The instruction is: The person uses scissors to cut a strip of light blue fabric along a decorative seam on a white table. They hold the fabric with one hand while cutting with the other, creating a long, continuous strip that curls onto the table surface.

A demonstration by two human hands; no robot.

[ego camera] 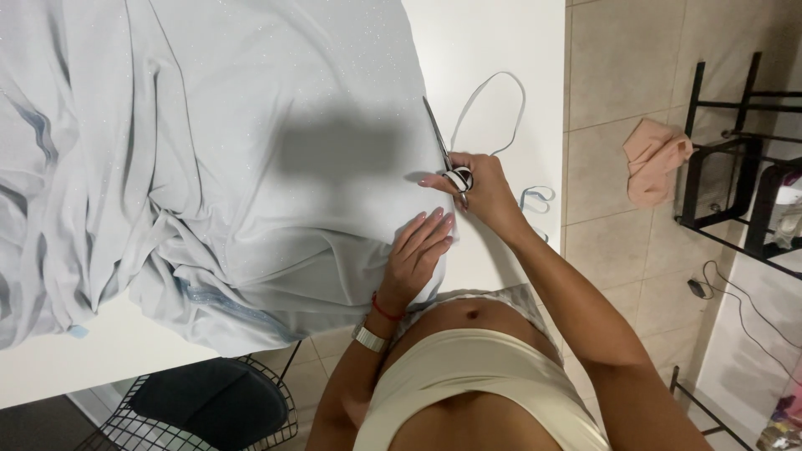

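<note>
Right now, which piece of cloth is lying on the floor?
The small pink cloth, crumpled on the tiles beside the black rack; the big pale blue fabric covers the table.

Fabric (209, 167) runs off top and left edges. Scissors (443, 150) handles hidden inside right hand (478, 188). Chair (209, 409) cut by bottom edge.

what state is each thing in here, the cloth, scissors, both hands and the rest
pale blue fabric: spread on the white table, rumpled at left
scissors: held at the fabric's edge
right hand: gripping the scissor handles
left hand: flat on the fabric
fabric strip: looped on the table
pink cloth: crumpled on the floor
</note>
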